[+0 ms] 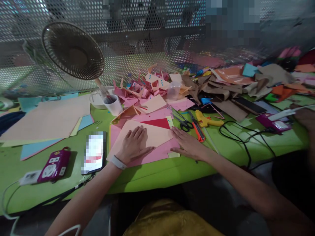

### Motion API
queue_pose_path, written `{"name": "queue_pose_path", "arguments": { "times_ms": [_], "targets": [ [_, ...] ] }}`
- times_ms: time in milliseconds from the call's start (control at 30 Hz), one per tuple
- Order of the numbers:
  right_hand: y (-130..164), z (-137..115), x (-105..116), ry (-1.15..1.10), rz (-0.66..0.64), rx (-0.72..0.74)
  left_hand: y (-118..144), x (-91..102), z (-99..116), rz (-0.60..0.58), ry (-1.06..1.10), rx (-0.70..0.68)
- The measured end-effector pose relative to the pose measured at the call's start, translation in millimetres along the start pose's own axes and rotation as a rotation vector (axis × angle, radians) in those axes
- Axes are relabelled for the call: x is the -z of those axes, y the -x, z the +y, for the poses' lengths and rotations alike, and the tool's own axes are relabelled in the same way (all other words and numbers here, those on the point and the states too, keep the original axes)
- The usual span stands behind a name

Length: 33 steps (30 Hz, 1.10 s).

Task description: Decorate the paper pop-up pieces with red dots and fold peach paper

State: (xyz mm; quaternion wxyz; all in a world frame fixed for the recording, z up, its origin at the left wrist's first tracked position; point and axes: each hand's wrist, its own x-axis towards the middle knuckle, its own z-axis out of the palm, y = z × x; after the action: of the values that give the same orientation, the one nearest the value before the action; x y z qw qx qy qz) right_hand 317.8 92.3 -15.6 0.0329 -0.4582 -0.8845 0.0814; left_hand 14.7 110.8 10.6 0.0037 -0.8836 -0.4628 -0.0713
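My left hand (133, 144) lies flat with its fingers spread on a sheet of peach paper (157, 134). My right hand (188, 144) rests at the right edge of the same stack, fingers stretched out and thumb apart. Under the peach sheet is pink paper (147, 158), and a dark red piece (157, 123) shows along its upper edge. A pale yellow strip (173, 155) peeks out below my right hand. Just beyond that hand are black-handled scissors (185, 125) and an orange utility knife (198, 130).
A fan (73, 52) leans over a white cup (113, 105) at the back left. Large paper sheets (49, 118), a phone (94, 152) and a purple power adapter (54, 165) lie left. Paper scraps (145, 87), a yellow glue gun (206, 119) and a black cable (242, 141) lie behind and right.
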Motion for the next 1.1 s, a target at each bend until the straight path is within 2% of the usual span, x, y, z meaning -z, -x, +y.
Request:
{"name": "queue_pose_path", "arguments": {
  "times_ms": [100, 200, 267, 333, 433, 533, 800, 1100],
  "targets": [
    [4, -5, 5, 0.023, -0.002, -0.077, 0, 0.9, 1, -0.017, -0.002, 0.012],
    [2, -25, 12, 0.069, 0.078, -0.098, 0, 2.0, 2, -0.007, 0.011, 0.015],
    [-5, -45, 15, 0.096, 0.112, -0.015, 0, 2.4, 3, 0.013, 0.019, 0.011],
    [-14, -64, 14, 0.093, 0.06, 0.111, 1, 2.0, 3, 0.028, 0.02, 0.008],
    [-24, -80, 7, 0.083, -0.01, 0.202, 2, 0.3, 3, 0.042, 0.014, 0.006],
    [-24, -77, 0, 0.081, -0.004, 0.202, 3, -2.2, 2, 0.053, 0.014, 0.008],
    [-4, -40, 0, 0.087, 0.001, 0.057, 5, -5.8, 1, 0.033, 0.004, 0.007],
    [0, -32, -4, 0.044, 0.023, 0.038, 36, -3.3, -20, -0.023, -0.068, -0.046]
  ]
}}
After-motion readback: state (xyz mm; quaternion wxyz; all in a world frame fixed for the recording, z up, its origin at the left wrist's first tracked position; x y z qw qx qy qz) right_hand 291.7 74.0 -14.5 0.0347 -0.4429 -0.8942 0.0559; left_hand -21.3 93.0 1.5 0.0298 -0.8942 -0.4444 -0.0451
